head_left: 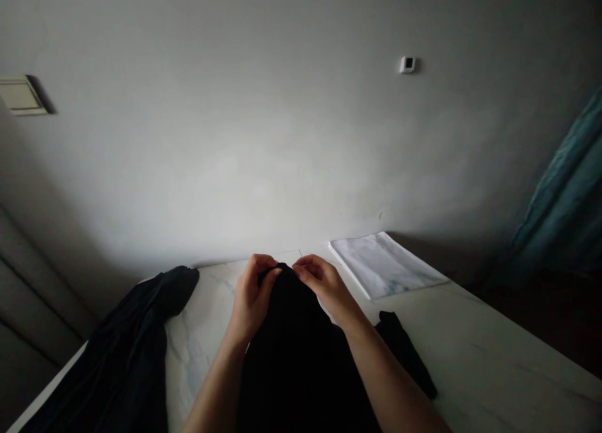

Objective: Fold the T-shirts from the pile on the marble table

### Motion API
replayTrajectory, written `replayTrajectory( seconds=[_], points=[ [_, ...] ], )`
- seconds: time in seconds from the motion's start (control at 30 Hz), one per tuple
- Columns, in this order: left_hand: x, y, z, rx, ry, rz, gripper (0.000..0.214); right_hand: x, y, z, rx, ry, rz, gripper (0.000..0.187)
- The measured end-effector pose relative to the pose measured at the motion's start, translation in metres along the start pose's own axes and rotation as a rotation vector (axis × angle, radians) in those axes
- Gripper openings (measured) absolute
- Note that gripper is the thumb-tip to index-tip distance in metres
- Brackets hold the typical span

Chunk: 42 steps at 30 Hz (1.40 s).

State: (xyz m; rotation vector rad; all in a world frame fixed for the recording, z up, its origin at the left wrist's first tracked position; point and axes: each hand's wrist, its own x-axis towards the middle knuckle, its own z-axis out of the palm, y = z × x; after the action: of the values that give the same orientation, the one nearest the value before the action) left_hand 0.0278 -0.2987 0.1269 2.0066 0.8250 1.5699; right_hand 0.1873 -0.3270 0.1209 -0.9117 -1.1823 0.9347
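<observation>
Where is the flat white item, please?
In the head view, the flat white item lies on the table near the wall, right of the right hand.

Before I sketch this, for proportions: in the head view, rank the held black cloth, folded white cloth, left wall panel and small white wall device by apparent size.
Black cloth, cut off
Folded white cloth
Wall panel, cut off
White wall device

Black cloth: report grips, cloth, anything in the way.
Left grip pinching black cloth; right grip at its top edge, pinch unclear. Cloth peaked between grips. Dark garment left, folded white cloth right; neither blocking.
</observation>
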Motion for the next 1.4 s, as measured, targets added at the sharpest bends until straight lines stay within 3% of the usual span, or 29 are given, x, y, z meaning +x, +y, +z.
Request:
replayTrajectory(
  seconds=[0.1, 0.17, 0.3, 0.47, 0.73, 0.9, 0.97, 1.13, 1.27, 1.4],
  points=[
    [-0.003, -0.006, -0.001, 0.014, 0.01, -0.023, 0.006, 0.001, 0.002, 0.003, 0.204, -0.066, 0.214, 0.039],
    [-0.005, -0.011, -0.001, 0.045, -0.015, -0.04, 0.005, 0.005, 0.007, 0.002, 0.291, -0.031, 0.243, 0.042],
    [-0.003, -0.014, 0.001, 0.084, -0.004, -0.086, 0.012, 0.013, 0.014, -0.003, 0.287, 0.115, 0.051, 0.039],
    [0.002, -0.015, 0.0, -0.033, -0.016, -0.132, 0.021, 0.009, 0.011, -0.009, 0.016, 0.133, -0.137, 0.027],
    [0.006, -0.019, -0.011, -0.502, -0.2, -0.358, 0.033, -0.007, 0.002, -0.016, -0.238, 0.075, -0.169, 0.025],
    [0.006, -0.023, -0.011, -0.442, -0.155, -0.319, 0.032, -0.005, 0.007, -0.01, -0.207, 0.034, -0.134, 0.034],
    [0.007, -0.026, -0.009, -0.403, -0.169, -0.298, 0.029, -0.004, 0.008, -0.006, -0.254, 0.08, -0.156, 0.034],
    [0.008, -0.03, -0.009, -0.252, -0.165, -0.227, 0.018, -0.006, 0.009, -0.004, -0.571, 0.253, -0.36, 0.016],
    [0.008, -0.028, -0.013, -0.148, -0.161, -0.15, 0.009, -0.009, 0.007, -0.007, -0.767, 0.267, -0.492, 0.007],
    [0.009, -0.024, -0.014, -0.106, -0.18, -0.076, 0.005, -0.012, 0.004, -0.007, -0.805, 0.288, -0.548, 0.006]
  ],
)
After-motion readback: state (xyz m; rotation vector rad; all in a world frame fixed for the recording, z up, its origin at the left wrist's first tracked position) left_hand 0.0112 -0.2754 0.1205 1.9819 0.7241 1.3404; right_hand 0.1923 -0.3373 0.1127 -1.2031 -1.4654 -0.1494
